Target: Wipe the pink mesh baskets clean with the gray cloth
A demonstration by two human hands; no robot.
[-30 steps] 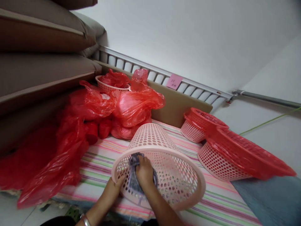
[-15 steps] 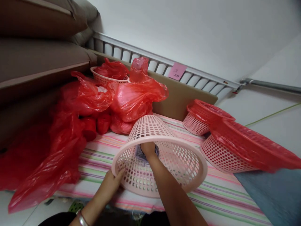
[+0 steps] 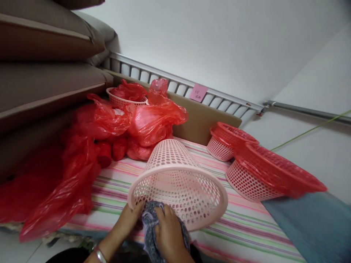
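A pale pink perforated plastic basket (image 3: 175, 153) lies tipped on its side, its wide mouth facing me. Gripping the left side of its rim is my left hand (image 3: 128, 219), with a bangle on the wrist. My right hand (image 3: 170, 232) holds a bunched grey-blue cloth (image 3: 150, 223) with lilac edging at the front of the basket's mouth. The cloth touches the lower left of the rim close to my left fingers and hangs down toward me. The inside of the basket shows bare mesh.
Striped bedding (image 3: 115, 190) lies under the basket. Red plastic bags (image 3: 153, 120) pile up on the left. Two baskets lined with red bags (image 3: 255, 179) stand at the right, beside a blue cloth (image 3: 312, 223). Stacked cushions (image 3: 49, 84) rise at the left; a white railing (image 3: 175, 82) runs behind.
My right hand has drawn back out of the basket toward me, bringing the grey-blue cloth to the rim. My left hand keeps its hold. The view has tilted slightly.
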